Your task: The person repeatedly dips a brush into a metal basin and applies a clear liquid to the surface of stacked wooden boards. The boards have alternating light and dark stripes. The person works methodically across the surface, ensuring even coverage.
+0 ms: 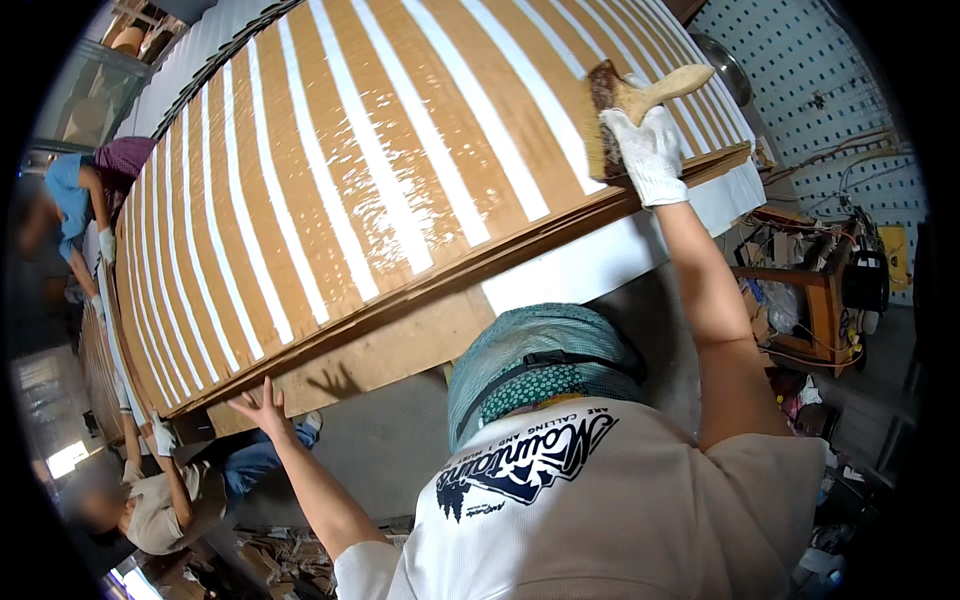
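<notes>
My right hand (645,150), in a white knit glove, is closed on a wide brush (601,120) with a pale wooden handle. The bristles rest at the right part of a large sheet (400,130) striped brown and white, near its front edge. A wet gloss shows on the sheet's middle. My left hand (262,412) is bare, its fingers spread, beside the front edge towards the left. Whether its fingertips touch that edge, I cannot tell. Several thin brown layers show along the edge beneath the sheet.
At the left end, a person in blue (72,200) and a person in a beige shirt (165,510) have gloved hands at the sheet's edge. Below the front edge runs a wooden board (400,340). A wooden frame (828,315) with cables stands at right, by a perforated wall (790,80).
</notes>
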A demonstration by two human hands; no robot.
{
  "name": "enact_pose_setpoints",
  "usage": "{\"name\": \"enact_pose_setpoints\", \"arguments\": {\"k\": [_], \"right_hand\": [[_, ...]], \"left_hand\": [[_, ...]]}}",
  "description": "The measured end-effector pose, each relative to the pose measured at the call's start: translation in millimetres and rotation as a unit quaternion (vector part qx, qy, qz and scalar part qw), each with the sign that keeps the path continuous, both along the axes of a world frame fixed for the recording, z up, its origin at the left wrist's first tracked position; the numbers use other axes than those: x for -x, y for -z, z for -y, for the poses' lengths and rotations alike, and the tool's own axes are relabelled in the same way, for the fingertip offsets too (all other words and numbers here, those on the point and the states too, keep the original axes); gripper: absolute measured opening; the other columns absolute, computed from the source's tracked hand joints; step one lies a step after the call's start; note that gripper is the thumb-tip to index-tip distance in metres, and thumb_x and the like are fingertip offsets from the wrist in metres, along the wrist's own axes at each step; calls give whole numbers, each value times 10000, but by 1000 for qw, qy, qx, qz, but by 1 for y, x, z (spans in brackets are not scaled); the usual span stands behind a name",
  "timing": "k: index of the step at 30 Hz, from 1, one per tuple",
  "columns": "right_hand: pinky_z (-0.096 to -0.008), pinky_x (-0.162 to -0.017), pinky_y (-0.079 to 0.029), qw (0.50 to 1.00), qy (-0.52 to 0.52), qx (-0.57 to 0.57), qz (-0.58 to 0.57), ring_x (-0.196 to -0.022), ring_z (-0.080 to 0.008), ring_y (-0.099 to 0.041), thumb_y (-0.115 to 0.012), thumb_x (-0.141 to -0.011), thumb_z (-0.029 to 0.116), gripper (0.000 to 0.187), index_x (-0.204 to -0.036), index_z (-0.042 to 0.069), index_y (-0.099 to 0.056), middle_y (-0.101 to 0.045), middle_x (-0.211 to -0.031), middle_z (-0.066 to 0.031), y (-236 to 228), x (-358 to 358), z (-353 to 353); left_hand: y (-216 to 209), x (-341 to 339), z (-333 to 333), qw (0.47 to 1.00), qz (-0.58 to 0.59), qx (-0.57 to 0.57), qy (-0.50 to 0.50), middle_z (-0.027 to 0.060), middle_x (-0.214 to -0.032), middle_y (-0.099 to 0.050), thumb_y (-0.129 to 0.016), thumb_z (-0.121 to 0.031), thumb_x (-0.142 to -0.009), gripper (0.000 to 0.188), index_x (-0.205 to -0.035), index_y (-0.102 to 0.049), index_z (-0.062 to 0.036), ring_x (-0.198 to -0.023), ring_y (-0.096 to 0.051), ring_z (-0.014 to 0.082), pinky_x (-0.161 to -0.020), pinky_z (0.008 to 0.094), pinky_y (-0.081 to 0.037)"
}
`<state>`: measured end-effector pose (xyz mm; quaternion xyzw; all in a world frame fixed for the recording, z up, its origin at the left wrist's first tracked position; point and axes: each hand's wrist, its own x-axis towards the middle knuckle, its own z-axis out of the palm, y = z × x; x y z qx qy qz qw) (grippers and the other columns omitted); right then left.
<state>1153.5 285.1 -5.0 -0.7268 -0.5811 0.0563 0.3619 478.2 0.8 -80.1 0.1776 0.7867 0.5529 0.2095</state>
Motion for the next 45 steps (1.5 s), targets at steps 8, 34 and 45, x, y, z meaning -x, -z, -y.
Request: {"name": "enact_pose_setpoints", "arguments": {"k": [8,34,45], "right_hand": [[-363,-831,-529,961,-66,9,-268,-931,-267,-698,-731,-850,242,422,-1169,-22,-648,-720,-993,-187,5,-47,-19],[-462,-894,-599,511,-108,103,-846,-1102,-312,-648,-523,-1012,417,508,-1393,86,-468,-596,-1306,-143,5,-276,145],[-425,-952,-561,537,24,130,-833,-1080,-273,-661,-313,-1074,330,453,-1381,36,-469,-627,-1267,-130,-36,-388,240]], "left_hand": [[103,-98,128,991,111,33,-70,18,-671,-542,-535,-124,-951,73,-904,-479,-118,-502,-448,148,-479,321,-432],[13,-581,122,964,132,97,208,-39,-469,-320,-448,-416,-1056,537,-615,-364,-122,-328,-367,86,-286,268,-353],[47,-688,179,947,130,94,279,-8,-532,-389,-388,-382,-1076,431,-779,-423,-71,-388,-426,106,-375,309,-510]]}}
